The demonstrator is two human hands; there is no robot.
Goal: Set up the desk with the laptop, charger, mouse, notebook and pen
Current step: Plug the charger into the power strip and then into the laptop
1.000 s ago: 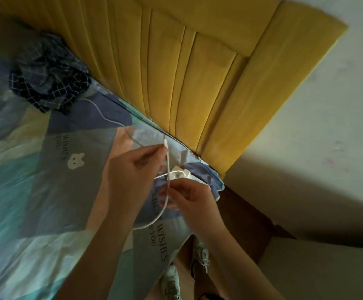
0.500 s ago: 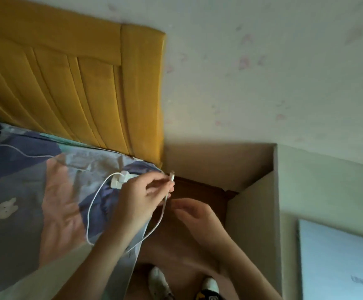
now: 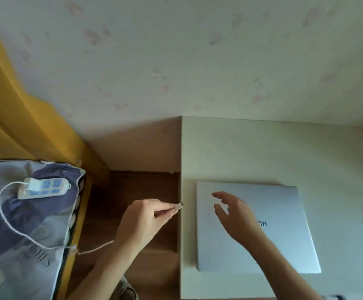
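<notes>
A shut silver laptop [image 3: 280,239] lies on the pale desk [image 3: 252,152]. My left hand [image 3: 143,221] pinches the plug end of the white charger cable [image 3: 179,206], just left of the desk's left edge. The cable [image 3: 5,217] trails back over the bed to a white charger brick plugged into a power strip [image 3: 44,188]. My right hand [image 3: 234,215] hovers open over the laptop's left part, fingers spread and loosely bent. Mouse, notebook and pen are out of view.
A bed with a patterned blue and grey cover [image 3: 25,234] fills the lower left, with a yellow headboard [image 3: 14,118] behind it. A gap of brown wooden floor [image 3: 137,187] separates bed and desk. A pale wall [image 3: 198,61] rises behind.
The view has swung right from the bed to the desk. My left hand carried the cable's plug to the desk's edge, and my right hand let go and moved over the laptop.
</notes>
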